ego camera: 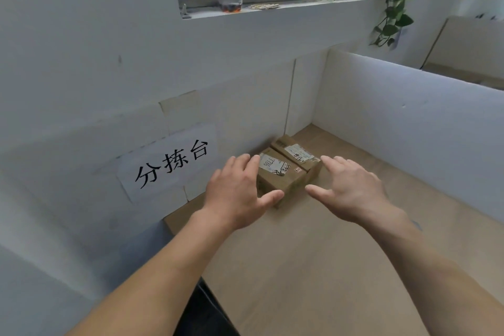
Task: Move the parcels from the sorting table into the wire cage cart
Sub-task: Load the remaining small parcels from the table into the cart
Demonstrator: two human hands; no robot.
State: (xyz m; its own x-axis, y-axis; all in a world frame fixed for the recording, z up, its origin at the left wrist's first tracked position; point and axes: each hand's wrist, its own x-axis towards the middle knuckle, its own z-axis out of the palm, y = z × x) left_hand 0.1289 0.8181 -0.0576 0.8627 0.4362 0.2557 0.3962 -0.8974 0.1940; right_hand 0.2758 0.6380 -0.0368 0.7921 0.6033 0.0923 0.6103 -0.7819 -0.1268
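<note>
Two brown parcels sit touching at the far left of the bench, tucked against the wall below a paper sign: a near parcel and a far parcel. The left hand and right hand flank them, fingers spread apart and gripping nothing, probably to squeeze the pair from both sides; the wire cage cart is out of view

We see a pale wooden tabletop with two brown cardboard parcels lying on it towards its far left corner. The nearer parcel and the farther parcel lie flat, touching side by side, each with a white label on top.
</note>
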